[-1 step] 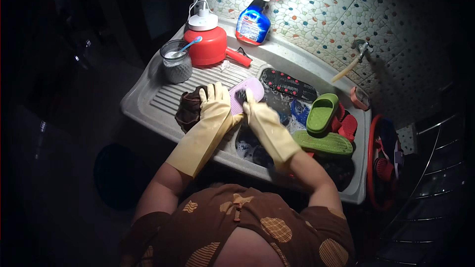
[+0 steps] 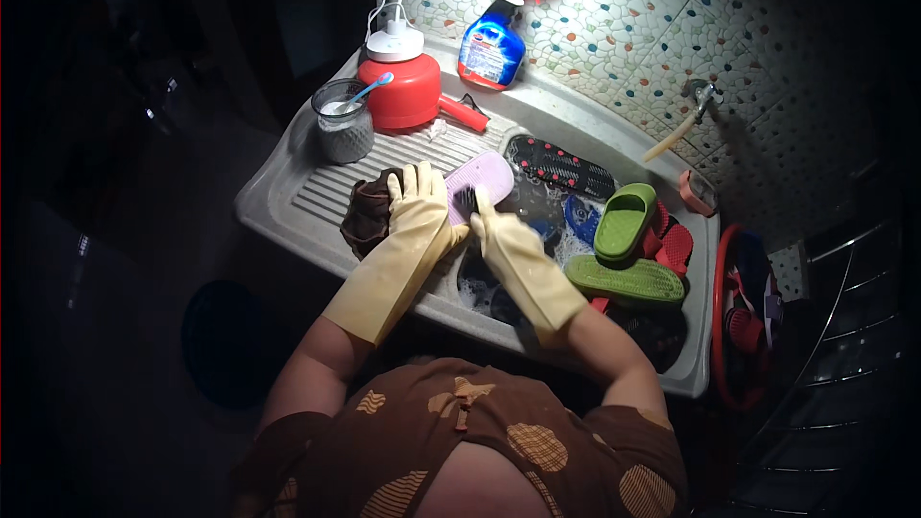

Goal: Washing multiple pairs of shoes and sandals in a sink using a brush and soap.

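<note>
A lilac slipper (image 2: 491, 173) lies at the edge between the ribbed drainboard and the basin of the sink, sole or footbed up; I cannot tell which. My left hand (image 2: 419, 211), in a cream rubber glove, holds its near end, the thumb stretched along the near side. In the same kind of glove, my right hand (image 2: 504, 235) is closed on a brush, and its dark bristles (image 2: 466, 200) press on the slipper; the handle is hidden in the fist. Against my left fingers sits a dark brown, crumpled thing (image 2: 365, 216).
Sudsy water fills the basin, with a black red-dotted sole (image 2: 561, 166), green slippers (image 2: 625, 278) and red ones (image 2: 675, 247). A glass jar (image 2: 343, 134), a red jug (image 2: 401, 91) and a blue spray bottle (image 2: 491, 46) stand behind. A tap (image 2: 705, 94) juts from the wall.
My right hand has shifted slightly toward me, drawing the brush down along the slipper. The left hand keeps its hold.
</note>
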`<action>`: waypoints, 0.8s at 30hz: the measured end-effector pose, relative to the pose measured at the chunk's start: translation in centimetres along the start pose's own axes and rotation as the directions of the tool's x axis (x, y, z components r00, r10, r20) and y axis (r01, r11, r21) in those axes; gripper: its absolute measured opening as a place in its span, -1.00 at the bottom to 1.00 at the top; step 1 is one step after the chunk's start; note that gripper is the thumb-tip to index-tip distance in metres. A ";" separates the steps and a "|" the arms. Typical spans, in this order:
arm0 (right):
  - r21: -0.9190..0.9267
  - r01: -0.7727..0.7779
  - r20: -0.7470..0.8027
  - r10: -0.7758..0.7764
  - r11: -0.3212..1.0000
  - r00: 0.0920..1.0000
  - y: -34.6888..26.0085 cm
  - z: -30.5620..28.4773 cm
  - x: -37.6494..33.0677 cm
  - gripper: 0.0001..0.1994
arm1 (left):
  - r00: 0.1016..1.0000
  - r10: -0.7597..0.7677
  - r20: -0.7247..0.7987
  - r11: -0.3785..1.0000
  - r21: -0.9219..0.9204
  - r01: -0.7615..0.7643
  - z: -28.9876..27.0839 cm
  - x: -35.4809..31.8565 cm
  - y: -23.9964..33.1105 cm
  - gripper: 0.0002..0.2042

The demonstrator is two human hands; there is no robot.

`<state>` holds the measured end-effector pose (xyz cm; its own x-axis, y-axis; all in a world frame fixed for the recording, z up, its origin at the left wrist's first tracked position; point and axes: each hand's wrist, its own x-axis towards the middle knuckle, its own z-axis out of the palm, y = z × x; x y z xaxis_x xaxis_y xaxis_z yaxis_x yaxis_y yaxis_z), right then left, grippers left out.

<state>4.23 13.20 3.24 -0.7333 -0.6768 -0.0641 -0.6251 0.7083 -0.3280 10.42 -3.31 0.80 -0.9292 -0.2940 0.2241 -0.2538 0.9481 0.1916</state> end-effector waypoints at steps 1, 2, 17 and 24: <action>-0.015 0.025 0.063 -0.024 1.000 0.998 0.0 0.5 -1.1 -0.45 | 1.000 0.005 -0.021 0.999 0.047 -0.004 0.3 0.1 -0.2 0.02; -0.018 0.037 -0.015 -0.037 0.999 0.999 0.1 1.1 -1.4 -0.45 | 0.999 0.010 -0.031 0.995 0.097 -0.007 0.6 0.4 -0.3 -0.06; -0.033 0.073 0.000 -0.073 0.997 0.997 0.2 0.9 -0.3 -0.48 | 0.997 0.016 -0.075 1.000 -0.007 -0.016 1.5 0.6 -0.6 -0.12; 0.113 -0.106 -0.054 0.112 0.988 0.992 0.7 -0.1 10.7 -0.68 | 0.999 0.019 0.027 0.987 -0.163 -0.014 -0.5 -1.6 -1.3 0.15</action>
<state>-4.05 6.51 2.45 -0.8124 -0.5811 -0.0492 -0.5099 0.7487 -0.4237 12.38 -4.14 0.71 -0.9406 -0.2730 0.2019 -0.1936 0.9197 0.3415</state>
